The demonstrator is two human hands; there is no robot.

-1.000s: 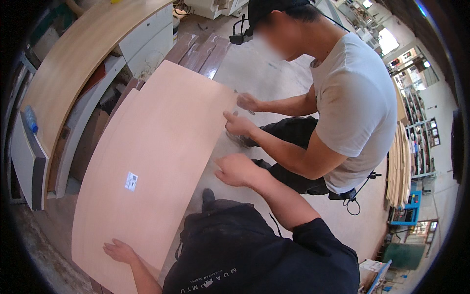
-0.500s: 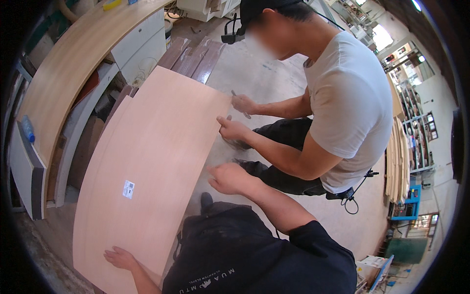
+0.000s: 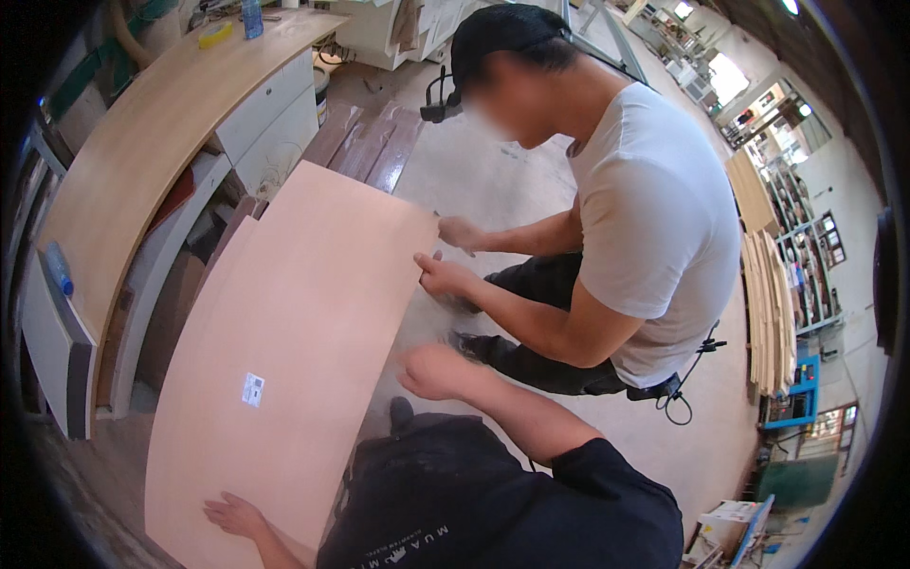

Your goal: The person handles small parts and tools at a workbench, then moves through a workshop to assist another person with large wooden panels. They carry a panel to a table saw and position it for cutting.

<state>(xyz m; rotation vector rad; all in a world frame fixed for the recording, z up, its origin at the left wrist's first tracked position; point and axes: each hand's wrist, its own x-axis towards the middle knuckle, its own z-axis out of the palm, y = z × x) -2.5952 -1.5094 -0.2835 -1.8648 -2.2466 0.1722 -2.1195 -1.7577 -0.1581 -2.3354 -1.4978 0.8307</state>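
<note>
A large pale wood panel point(image 3: 294, 303) with a small white label point(image 3: 252, 390) lies slanting in front of me, on top of another panel whose edge shows at the left. My left hand point(image 3: 235, 515) rests flat on its near end, fingers spread. Just off the panel's right edge, my right hand point(image 3: 431, 372) is closed in a fist; whatever it may hold is hidden. Across from it, a co-worker's near hand point(image 3: 444, 275) touches the same edge with the thumb on top. The co-worker's other hand point(image 3: 462, 234) is blurred at the far corner.
A co-worker in a white shirt point(image 3: 654, 209) bends over the panel's right side. Along the left runs a curved wooden counter point(image 3: 142, 161) bearing yellow tape point(image 3: 214, 36) and a blue bottle point(image 3: 251, 19). Brown boards point(image 3: 365, 147) lie on the floor beyond.
The whole view has shifted, so the panel and co-worker sit lower in it. A slim tool visible earlier in the co-worker's far hand is now mostly hidden. My left hand stays on the panel.
</note>
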